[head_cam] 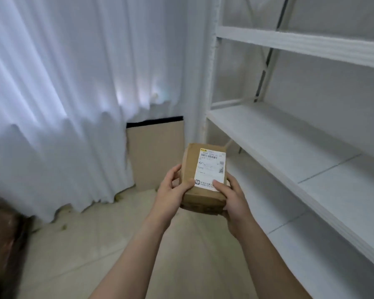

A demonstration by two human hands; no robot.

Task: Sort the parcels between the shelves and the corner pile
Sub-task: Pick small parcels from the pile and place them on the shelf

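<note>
- Left hand (pixel 171 190): gripping the left side of the parcel (pixel 189 167), with its fingers curling against the edge and its thumb lying across the top face.
- Right hand (pixel 233 200): gripping the near right corner, with its thumb pressing on the lower edge of the label (pixel 211 167).
- Parcel: a brown paper-wrapped box, being held in the air over the floor (pixel 117 244), just left of the shelving unit (pixel 212 83) and touching neither.
- Label: a white shipping sticker covering most of the top face, showing a barcode strip near its top and "T098" at its left side (the remaining print is too small to read).
- Floor: pale tiles, lying below the hands.
- Shelving unit: a white frame with white boards, standing at the right.
- Curtain (pixel 63 83): white, hanging in folds down to the floor at the left and back.
- Cardboard sheet (pixel 158 154): leaning upright in the corner between curtain and shelving, with a dark strip running along its top edge.
- Brown object (pixel 0 234): lying at the lower left, too blurred to identify.
</note>
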